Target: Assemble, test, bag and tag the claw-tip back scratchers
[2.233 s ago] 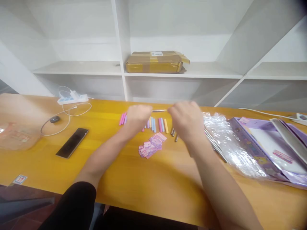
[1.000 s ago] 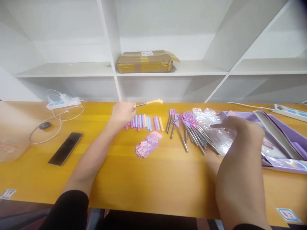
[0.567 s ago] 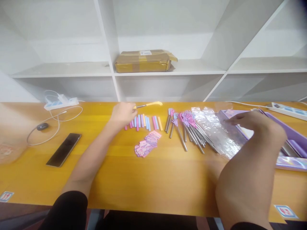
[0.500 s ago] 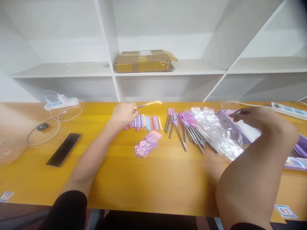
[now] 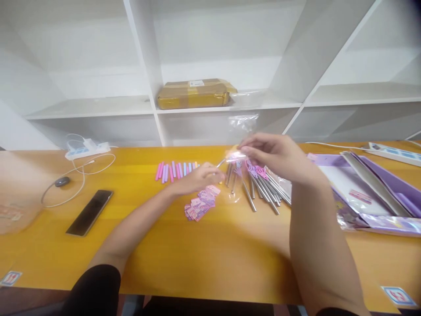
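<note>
– Yellow-brown table, purple box sitting on its right side: what's changing?

– My right hand is no longer reaching over that box; it's pinching a clear bag above the table's middle.

– And your left?

– My left hand is curling closed round a metal stick, which is slanting up toward the bag, so the two are coming together between my hands. Blur and glare are hiding the stick's far end; I can't tell whether it's inside.
</note>
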A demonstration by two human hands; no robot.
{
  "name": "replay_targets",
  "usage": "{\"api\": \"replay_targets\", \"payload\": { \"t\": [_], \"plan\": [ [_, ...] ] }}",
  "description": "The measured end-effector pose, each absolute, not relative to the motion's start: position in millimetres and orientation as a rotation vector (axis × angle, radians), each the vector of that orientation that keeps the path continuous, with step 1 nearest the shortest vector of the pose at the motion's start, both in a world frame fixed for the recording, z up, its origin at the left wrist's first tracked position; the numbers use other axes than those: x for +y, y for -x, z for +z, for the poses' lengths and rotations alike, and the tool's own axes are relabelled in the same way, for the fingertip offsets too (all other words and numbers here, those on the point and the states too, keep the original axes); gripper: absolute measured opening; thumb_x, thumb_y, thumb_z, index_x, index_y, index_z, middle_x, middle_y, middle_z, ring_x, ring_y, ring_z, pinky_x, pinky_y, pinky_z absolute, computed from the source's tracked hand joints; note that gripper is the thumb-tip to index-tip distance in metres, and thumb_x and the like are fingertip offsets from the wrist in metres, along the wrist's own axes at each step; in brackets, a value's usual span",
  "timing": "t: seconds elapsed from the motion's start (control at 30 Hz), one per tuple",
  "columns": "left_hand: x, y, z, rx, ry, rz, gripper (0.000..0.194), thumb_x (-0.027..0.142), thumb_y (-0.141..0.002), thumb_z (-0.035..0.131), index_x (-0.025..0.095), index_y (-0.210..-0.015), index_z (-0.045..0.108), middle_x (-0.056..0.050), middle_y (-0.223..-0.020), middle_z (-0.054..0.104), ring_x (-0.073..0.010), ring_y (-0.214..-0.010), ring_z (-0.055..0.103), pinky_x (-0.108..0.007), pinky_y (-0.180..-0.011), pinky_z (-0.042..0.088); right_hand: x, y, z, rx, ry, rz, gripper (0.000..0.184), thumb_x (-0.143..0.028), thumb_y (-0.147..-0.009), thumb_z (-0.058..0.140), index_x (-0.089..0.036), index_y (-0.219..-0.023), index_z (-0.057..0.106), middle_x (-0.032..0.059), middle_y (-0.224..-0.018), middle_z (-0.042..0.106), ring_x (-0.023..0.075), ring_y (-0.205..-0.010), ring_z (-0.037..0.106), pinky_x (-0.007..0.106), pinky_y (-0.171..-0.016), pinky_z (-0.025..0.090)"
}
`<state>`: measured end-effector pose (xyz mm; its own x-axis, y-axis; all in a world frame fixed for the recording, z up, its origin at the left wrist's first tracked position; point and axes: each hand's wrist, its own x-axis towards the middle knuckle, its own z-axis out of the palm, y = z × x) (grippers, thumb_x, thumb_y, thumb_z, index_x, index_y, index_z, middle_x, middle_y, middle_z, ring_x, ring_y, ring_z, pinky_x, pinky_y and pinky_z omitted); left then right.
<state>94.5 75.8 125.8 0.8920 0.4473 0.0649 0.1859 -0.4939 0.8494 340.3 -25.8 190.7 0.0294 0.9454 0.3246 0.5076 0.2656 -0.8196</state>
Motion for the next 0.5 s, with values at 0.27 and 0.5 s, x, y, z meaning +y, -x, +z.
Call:
{"api": "replay_targets", "payload": {
  "t": [0.27, 0.5],
  "plan": [
    [68, -106, 113, 0.492, -1.852, 0.639, 0.035, 0.056, -0.088, 0.08, 0.021, -0.088, 0.08, -0.005, -0.097, 0.068, -0.018, -0.09, 0.062, -0.033, -0.084, 0.051, -2, -307, 173, -1.481, 1.193, 0.858, 0.051, -0.071, -0.101, 0.06, -0.02, -0.095, 0.068, 0.0078, -0.091, 0.071, 0.0154, -0.071, 0.065, 0.028, -0.055, 0.053],
    [65, -104, 113, 0.574, -1.682, 0.549, 0.042, 0.06, -0.083, 0.083, 0.019, -0.09, 0.078, 0.001, -0.07, 0.059, -0.0104, -0.059, 0.047, -0.026, -0.053, 0.033, 27, -291, 139, -1.532, 1.302, 0.975, 0.045, -0.064, -0.093, 0.07, -0.02, -0.091, 0.064, 0.003, -0.08, 0.066, 0.0156, -0.069, 0.059, 0.03, -0.062, 0.048]
  ]
}}
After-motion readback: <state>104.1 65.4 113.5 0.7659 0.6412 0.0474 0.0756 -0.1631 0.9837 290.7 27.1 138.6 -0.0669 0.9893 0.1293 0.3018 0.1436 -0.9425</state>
